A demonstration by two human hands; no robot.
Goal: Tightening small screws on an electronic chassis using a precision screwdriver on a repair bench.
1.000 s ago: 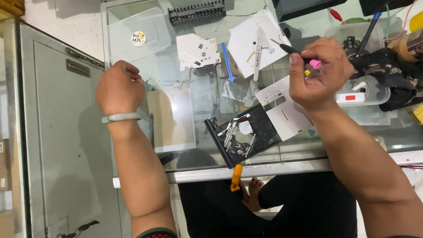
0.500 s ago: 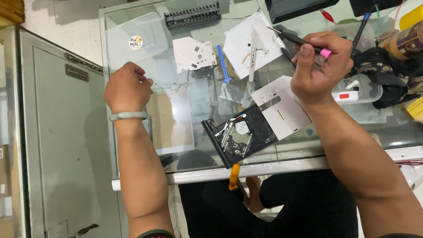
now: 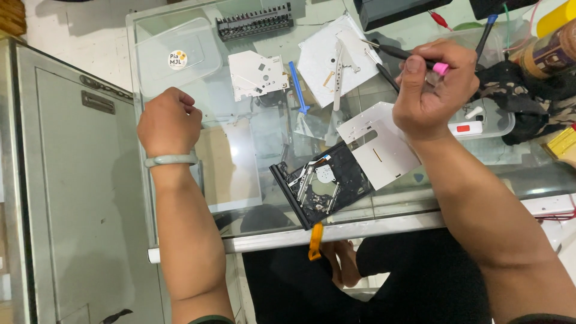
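Your right hand (image 3: 429,90) is pinching a pink-capped screwdriver (image 3: 408,57) at upper right, tip angled toward the white plates (image 3: 336,57), while your left hand (image 3: 170,122) is resting fisted and empty at left, leaving the opened optical drive (image 3: 324,183) lying at centre, apparently ready for work.

a clear glass-topped bench (image 3: 180,45) with a pale metal front edge carries the lot. near that edge lies an opened black optical drive (image 3: 324,183), a white sheet-metal cover (image 3: 384,150) touching its right side. further back lie a white metal plate (image 3: 258,73), a blue plastic pry tool (image 3: 298,87) just beside it, a larger white panel (image 3: 327,57) and a black rack of screwdriver bits (image 3: 255,22). a clear plastic lid (image 3: 177,54) lies at the back left, a clear tray (image 3: 492,117) at the right.
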